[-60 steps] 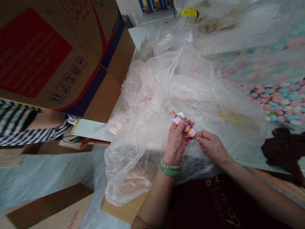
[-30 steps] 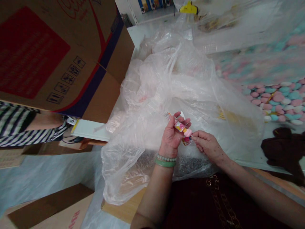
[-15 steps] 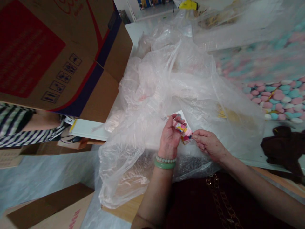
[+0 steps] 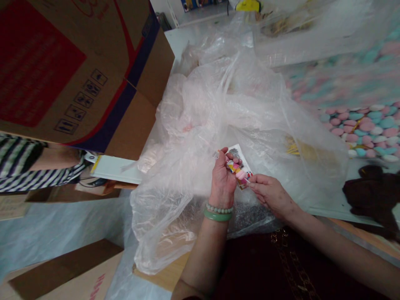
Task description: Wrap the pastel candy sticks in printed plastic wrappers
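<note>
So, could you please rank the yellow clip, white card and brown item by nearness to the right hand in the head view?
1. White card: just left of the right hand
2. Brown item: right side
3. Yellow clip: top edge

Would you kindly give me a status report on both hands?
Left hand holding multicoloured skewer; right hand pinching its near end; printed card behind skewer; crumpled translucent plastic beneath.

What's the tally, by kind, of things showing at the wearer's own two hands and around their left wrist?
Colourful pink-ended item: 1
White printed card: 1
Beaded bracelet: 1
Green bangle: 1
Total: 4, counting only what shows; the fingers partly cover the item and the card.
</note>
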`<action>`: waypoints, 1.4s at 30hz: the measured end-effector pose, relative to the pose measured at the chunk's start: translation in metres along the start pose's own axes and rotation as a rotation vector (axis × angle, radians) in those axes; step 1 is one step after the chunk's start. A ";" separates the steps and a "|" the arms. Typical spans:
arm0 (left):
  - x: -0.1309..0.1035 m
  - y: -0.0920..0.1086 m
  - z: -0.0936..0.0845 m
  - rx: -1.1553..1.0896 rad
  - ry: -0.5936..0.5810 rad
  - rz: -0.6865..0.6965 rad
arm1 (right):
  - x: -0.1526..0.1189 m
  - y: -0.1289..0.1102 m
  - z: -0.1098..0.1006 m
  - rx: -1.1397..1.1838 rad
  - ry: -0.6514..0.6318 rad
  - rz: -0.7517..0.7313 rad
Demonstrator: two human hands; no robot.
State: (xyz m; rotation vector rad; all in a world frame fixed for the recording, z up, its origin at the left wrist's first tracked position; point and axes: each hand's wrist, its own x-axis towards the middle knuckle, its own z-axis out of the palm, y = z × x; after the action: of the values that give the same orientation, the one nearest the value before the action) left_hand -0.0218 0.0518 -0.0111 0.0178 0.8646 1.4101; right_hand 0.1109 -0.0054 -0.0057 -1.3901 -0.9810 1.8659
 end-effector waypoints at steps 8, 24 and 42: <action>-0.003 -0.001 0.000 0.024 -0.054 -0.062 | 0.015 -0.002 -0.002 0.635 -0.401 0.373; -0.002 0.015 -0.005 0.058 -0.002 0.102 | 0.017 -0.003 -0.010 0.485 -0.167 0.253; -0.013 -0.008 -0.009 0.511 0.207 0.319 | 0.015 0.008 -0.008 -0.148 0.201 -0.187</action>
State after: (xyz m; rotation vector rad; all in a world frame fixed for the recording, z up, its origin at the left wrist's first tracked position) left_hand -0.0189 0.0345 -0.0147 0.4200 1.4262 1.4645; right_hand 0.1144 0.0041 -0.0210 -1.4843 -1.1220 1.5118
